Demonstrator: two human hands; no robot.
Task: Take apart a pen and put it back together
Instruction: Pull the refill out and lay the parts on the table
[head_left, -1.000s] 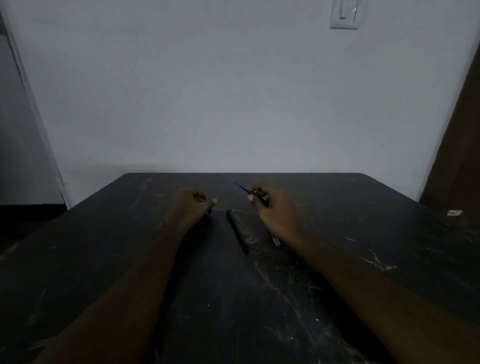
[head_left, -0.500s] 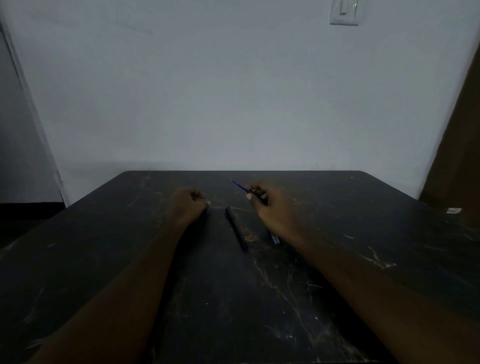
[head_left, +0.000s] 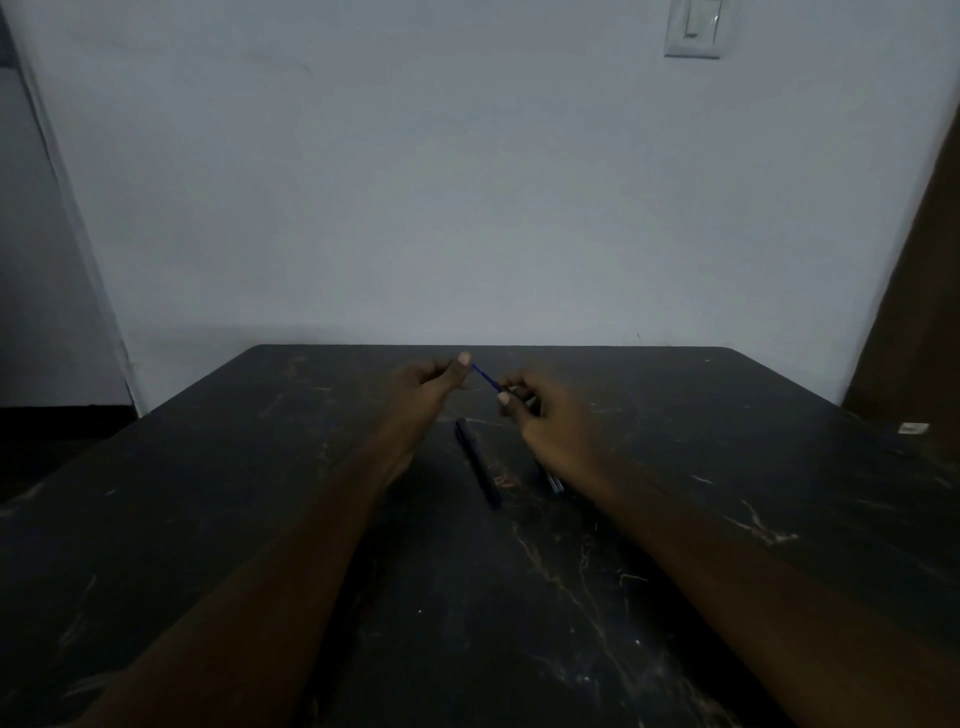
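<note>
A thin blue ink refill (head_left: 485, 378) slants between my two hands above the dark table (head_left: 260, 519). My right hand (head_left: 550, 421) pinches its lower end between thumb and fingers. My left hand (head_left: 428, 387) is raised with curled fingers at the refill's upper tip; whether it pinches the tip cannot be made out. A dark pen barrel (head_left: 479, 462) lies on the table below the hands. Another pen part (head_left: 555, 480) shows partly under my right wrist.
The table's far edge meets a pale wall. A small white object (head_left: 912, 428) lies near the right edge of the table. A brown door or panel (head_left: 919, 312) stands at the right.
My left hand has lifted off the table and moved right and up to the tip of the refill. My right hand kept the refill and stayed roughly in place.
</note>
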